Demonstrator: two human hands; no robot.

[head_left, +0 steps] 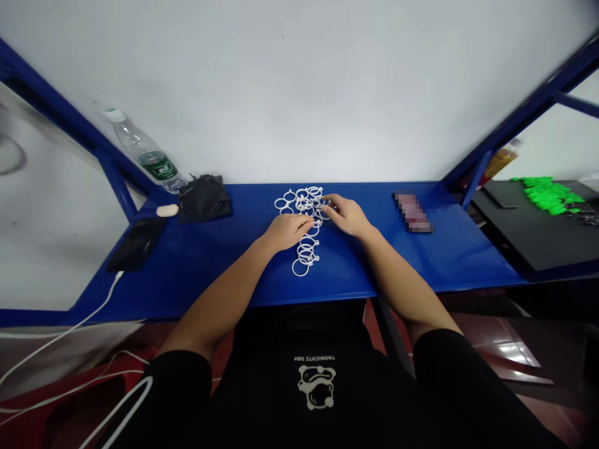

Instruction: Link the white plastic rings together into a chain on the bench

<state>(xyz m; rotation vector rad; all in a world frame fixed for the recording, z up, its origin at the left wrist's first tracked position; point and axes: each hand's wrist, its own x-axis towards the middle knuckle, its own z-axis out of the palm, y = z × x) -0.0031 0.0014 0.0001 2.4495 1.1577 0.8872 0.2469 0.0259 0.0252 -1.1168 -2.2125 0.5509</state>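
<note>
Several white curtain rings (306,242), each with a small eyelet, lie in an overlapping pile and a row running toward the front edge of the blue table (196,249). At the left side of the rings is my left hand (287,231), its fingertips pinched together on the edge of a ring. My right hand (349,216) reaches in from the right, with thumb and fingers curled around a ring at the pile's right side. The fingers partly cover the rings beneath them.
On the left are a water bottle (159,163), a black plastic bag (204,198), a pale oval case (167,210) and a black phone (135,244) on a white cable. A blurred-out phone (413,212) lies right. Bright green pieces (550,194) sit on a black surface farther right.
</note>
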